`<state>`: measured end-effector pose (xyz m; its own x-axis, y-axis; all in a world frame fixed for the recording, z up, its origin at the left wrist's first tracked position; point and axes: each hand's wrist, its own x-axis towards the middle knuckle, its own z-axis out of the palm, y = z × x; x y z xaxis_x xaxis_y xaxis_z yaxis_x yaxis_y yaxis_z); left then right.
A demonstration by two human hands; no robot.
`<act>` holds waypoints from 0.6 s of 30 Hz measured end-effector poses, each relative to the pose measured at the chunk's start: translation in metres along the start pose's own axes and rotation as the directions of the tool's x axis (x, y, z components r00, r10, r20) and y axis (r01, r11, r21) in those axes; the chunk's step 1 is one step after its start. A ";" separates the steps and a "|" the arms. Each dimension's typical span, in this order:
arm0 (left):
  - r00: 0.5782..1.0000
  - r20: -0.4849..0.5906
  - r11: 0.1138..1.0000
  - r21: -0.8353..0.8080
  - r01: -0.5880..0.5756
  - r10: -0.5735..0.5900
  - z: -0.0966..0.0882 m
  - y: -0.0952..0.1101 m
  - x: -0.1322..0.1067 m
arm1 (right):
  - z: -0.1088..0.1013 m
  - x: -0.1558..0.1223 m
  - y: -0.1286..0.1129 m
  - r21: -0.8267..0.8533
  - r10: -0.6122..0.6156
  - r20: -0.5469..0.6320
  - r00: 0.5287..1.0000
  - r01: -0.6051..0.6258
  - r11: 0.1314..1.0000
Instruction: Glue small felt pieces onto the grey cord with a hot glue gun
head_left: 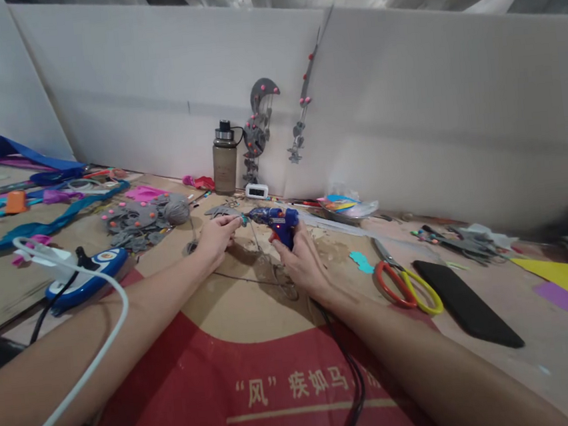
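My right hand [302,257] is wrapped round the handle of a blue hot glue gun [274,216], which has a small red light on its side. Its nozzle points left, close to the fingertips of my left hand [218,241]. Those fingers are pinched on a grey felt-like piece [223,211]; its full shape is partly hidden. A thin grey cord [259,239] hangs between the hands and loops down to the cardboard [254,316]. The glue gun's black cable [352,374] runs from under my right wrist toward the front.
Orange-and-yellow-handled scissors [404,282] and a black phone [466,299] lie right. A blue power strip [89,275] with a white cable sits left, near grey yarn [177,208]. A bottle [225,162] and small clock [256,191] stand by the white partition [150,72], where grey decorations [255,139] hang.
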<state>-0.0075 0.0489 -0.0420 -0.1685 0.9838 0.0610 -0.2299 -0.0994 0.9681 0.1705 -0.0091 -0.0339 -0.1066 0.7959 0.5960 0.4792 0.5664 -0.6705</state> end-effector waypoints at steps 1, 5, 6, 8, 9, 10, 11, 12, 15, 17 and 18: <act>1.000 -0.002 1.000 -0.002 0.001 -0.001 0.000 0.000 0.000 | -0.001 0.000 -0.002 -0.025 -0.003 0.008 1.000 0.003 1.000; 1.000 0.009 1.000 -0.016 0.005 -0.005 0.000 -0.001 0.001 | -0.002 0.000 -0.005 -0.055 0.016 0.036 0.999 -0.014 0.998; 1.000 0.014 1.000 -0.016 0.005 -0.004 0.000 -0.002 0.001 | -0.002 0.000 -0.006 -0.058 0.021 0.035 0.999 -0.019 0.998; 1.000 0.021 1.000 -0.006 0.001 0.000 -0.001 -0.003 0.001 | -0.002 0.000 -0.007 -0.062 0.027 0.031 0.999 -0.025 0.998; 1.000 0.025 1.000 0.002 -0.004 0.004 -0.001 -0.003 0.001 | -0.002 0.000 -0.007 -0.063 0.031 0.032 0.999 -0.029 0.998; 1.000 0.030 1.000 0.012 -0.010 0.010 -0.001 -0.003 0.001 | -0.002 -0.001 -0.007 -0.064 0.035 0.033 0.999 -0.032 0.997; 0.999 0.035 1.000 0.022 -0.016 0.015 -0.001 -0.003 0.001 | -0.002 -0.001 -0.007 -0.063 0.035 0.032 0.999 -0.033 0.997; 0.999 0.038 0.999 0.030 -0.022 0.021 0.000 -0.003 0.000 | -0.001 -0.001 -0.006 -0.061 0.034 0.030 0.999 -0.032 0.998; 0.999 0.032 0.999 0.043 -0.031 0.029 0.000 -0.002 -0.002 | 0.000 -0.001 -0.003 -0.057 0.027 0.031 0.999 -0.025 0.998; 0.999 0.028 0.999 0.041 -0.033 0.032 0.001 -0.001 -0.003 | 0.000 -0.002 0.000 -0.064 0.026 0.033 0.999 -0.024 0.998; 0.999 0.028 0.999 0.039 -0.035 0.034 0.001 -0.001 -0.003 | 0.001 -0.002 0.001 -0.068 0.026 0.035 0.999 -0.023 0.997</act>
<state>-0.0056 0.0460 -0.0425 -0.1496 0.9836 0.1004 -0.1861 -0.1278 0.9742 0.1705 -0.0104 -0.0357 -0.1246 0.8173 0.5626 0.5399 0.5316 -0.6526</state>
